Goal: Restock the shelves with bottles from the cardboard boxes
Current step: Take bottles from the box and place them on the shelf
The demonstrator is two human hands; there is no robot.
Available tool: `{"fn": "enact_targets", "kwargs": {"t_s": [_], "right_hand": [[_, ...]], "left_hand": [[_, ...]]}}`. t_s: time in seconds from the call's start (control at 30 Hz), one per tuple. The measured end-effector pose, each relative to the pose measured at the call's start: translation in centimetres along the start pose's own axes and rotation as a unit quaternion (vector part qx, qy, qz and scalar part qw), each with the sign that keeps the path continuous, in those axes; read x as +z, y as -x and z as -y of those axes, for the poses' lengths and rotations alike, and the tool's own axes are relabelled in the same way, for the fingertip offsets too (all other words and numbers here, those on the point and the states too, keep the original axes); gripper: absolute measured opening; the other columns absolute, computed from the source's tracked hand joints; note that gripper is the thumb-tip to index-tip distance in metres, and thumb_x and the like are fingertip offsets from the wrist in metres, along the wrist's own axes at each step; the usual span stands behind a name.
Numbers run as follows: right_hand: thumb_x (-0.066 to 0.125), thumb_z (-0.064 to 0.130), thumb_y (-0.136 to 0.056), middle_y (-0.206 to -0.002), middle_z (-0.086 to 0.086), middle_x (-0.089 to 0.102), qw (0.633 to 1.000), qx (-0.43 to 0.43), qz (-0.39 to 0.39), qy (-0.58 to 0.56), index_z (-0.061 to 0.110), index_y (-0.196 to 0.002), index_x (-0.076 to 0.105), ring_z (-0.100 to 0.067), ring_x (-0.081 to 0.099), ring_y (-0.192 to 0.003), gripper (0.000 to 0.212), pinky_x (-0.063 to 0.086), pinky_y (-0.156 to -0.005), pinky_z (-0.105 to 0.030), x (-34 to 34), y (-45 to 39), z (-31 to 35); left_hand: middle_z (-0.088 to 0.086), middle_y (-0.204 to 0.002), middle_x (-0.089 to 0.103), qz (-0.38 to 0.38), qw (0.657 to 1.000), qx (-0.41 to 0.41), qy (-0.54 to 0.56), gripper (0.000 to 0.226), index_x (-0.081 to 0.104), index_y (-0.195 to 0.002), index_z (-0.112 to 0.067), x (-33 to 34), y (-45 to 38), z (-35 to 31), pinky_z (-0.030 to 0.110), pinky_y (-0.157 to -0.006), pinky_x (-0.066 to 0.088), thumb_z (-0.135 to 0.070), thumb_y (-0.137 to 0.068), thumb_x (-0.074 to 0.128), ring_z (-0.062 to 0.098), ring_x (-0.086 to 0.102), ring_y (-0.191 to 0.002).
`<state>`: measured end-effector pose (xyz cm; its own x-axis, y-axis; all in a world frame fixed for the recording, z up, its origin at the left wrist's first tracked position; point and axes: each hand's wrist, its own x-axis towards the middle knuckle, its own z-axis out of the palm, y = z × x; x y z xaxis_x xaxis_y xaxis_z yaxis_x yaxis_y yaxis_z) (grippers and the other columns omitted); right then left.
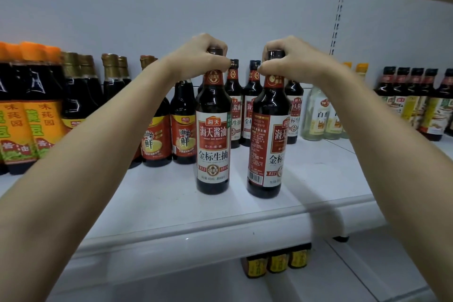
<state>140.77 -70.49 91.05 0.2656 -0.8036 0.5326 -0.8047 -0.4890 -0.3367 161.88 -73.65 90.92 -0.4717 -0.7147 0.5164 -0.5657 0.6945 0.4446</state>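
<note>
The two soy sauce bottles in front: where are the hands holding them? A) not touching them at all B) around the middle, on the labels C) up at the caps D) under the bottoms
C: the left hand and right hand each curl their fingers round the cap of a soy sauce bottle, both upright over the white shelf.

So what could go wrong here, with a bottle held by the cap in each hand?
Each hand, left hand and right hand, grips only a cap, so a tall bottle could tip. The left bottle and right bottle stand close together and may knock. Both sit near the shelf edge.
</note>
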Motion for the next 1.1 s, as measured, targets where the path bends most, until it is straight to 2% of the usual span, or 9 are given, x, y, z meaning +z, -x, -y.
{"fn": "enact_targets", "kwargs": {"t_s": [0.23, 0.37, 0.53, 0.63, 0.73, 0.8, 0.87, 0.97, 1.1], "right_hand": [[0.057, 0.035, -0.086, -0.076, -0.006, 0.052, 0.991, 0.039, -0.072, 0.107, 0.005, -0.093, 0.059, -0.021, 0.048, -0.069, 0.030, 0.036, -0.058, -0.031, 1.8, -1.6, 0.6], [0.056, 0.055, -0.086, -0.072, -0.002, 0.050, 0.981, 0.069, -0.129, 0.125, 0.010, -0.089, 0.053, -0.023, 0.049, -0.070, 0.045, 0.033, -0.052, -0.030, 2.7, -1.5, 0.4], [0.036, 0.072, -0.086, -0.094, -0.005, 0.062, 0.981, 0.082, -0.120, 0.127, 0.013, -0.107, 0.051, -0.026, 0.062, -0.086, 0.064, 0.054, -0.075, -0.045, 5.7, 1.8, -1.5], [0.031, 0.075, -0.086, -0.129, -0.011, 0.052, 0.980, 0.080, -0.089, 0.156, 0.013, -0.135, 0.038, -0.030, 0.056, -0.109, 0.079, 0.048, -0.086, -0.044, 6.4, 4.6, -1.9], [0.053, 0.070, -0.077, -0.143, -0.006, 0.041, 0.993, 0.107, 0.027, 0.041, 0.023, -0.152, 0.004, -0.028, 0.056, -0.115, 0.101, 0.054, -0.085, -0.046, 7.0, 7.5, -2.4], [0.066, 0.053, -0.079, -0.131, -0.002, 0.051, 0.984, 0.128, 0.125, -0.025, 0.023, -0.150, 0.006, -0.018, 0.061, -0.096, 0.098, 0.058, -0.069, -0.034, 7.5, 8.9, -3.2], [0.069, 0.045, -0.081, -0.133, -0.001, 0.053, 0.973, 0.138, 0.181, -0.025, 0.021, -0.146, 0.016, -0.017, 0.058, -0.101, 0.088, 0.056, -0.078, -0.033, 8.6, 9.9, -4.2], [0.071, 0.043, -0.081, -0.135, 0.000, 0.055, 0.979, 0.140, 0.134, -0.055, 0.017, -0.144, 0.015, -0.018, 0.058, -0.110, 0.088, 0.048, -0.093, -0.035, 10.4, 10.8, -4.7], [0.069, 0.039, -0.084, -0.130, -0.003, 0.059, 0.989, 0.119, 0.076, -0.038, 0.019, -0.142, 0.010, -0.023, 0.061, -0.109, 0.086, 0.048, -0.090, -0.041, 11.4, 11.3, -4.7]], "left_hand": [[-0.004, -0.057, 0.041, -0.054, 0.996, -0.072, -0.015, 0.025, 0.044, -0.064, -0.014, 0.8, 0.5, -0.8, 0.019, -0.047, 0.030, -0.021, -0.083, 0.060, 0.007, 0.038, -0.048], [0.000, -0.077, 0.062, -0.125, 0.981, -0.124, 0.077, 0.024, 0.057, -0.082, -0.015, 3.2, 2.1, -0.1, 0.021, -0.062, 0.048, -0.038, -0.089, 0.059, 0.012, 0.059, -0.067], [0.005, -0.085, 0.063, -0.175, 0.969, -0.108, -0.139, 0.053, 0.062, -0.086, -0.013, 5.3, 4.2, 1.2, 0.031, -0.069, 0.048, -0.062, -0.090, 0.041, 0.017, 0.058, -0.072], [0.003, -0.110, 0.059, -0.159, 0.968, -0.138, -0.139, 0.070, 0.055, -0.119, -0.019, 5.9, 5.9, 1.5, 0.038, -0.082, 0.051, -0.075, -0.084, 0.034, 0.020, 0.059, -0.095], [0.004, -0.118, 0.056, -0.075, 0.972, -0.220, -0.008, 0.084, 0.029, -0.141, -0.012, 6.9, 8.0, 1.8, 0.030, -0.066, 0.055, -0.064, -0.081, 0.055, 0.017, 0.061, -0.088], [0.009, -0.131, 0.052, 0.010, 0.961, -0.275, 0.009, 0.095, 0.020, -0.143, -0.012, 7.8, 9.5, 2.5, 0.032, -0.068, 0.058, -0.052, -0.074, 0.071, 0.022, 0.061, -0.096], [0.009, -0.133, 0.050, 0.065, 0.951, -0.301, 0.018, 0.093, 0.021, -0.141, -0.013, 9.1, 10.7, 3.3, 0.032, -0.072, 0.058, -0.041, -0.072, 0.077, 0.023, 0.059, -0.103], [0.001, -0.117, 0.056, 0.008, 0.953, -0.300, 0.046, 0.073, 0.032, -0.126, -0.015, 10.5, 11.7, 3.6, 0.025, -0.066, 0.056, -0.034, -0.074, 0.079, 0.018, 0.059, -0.099], [0.004, -0.117, 0.060, -0.043, 0.957, -0.281, 0.055, 0.057, 0.040, -0.120, -0.015, 11.0, 11.5, 3.2, 0.029, -0.069, 0.057, -0.025, -0.078, 0.076, 0.018, 0.061, -0.097]]}}
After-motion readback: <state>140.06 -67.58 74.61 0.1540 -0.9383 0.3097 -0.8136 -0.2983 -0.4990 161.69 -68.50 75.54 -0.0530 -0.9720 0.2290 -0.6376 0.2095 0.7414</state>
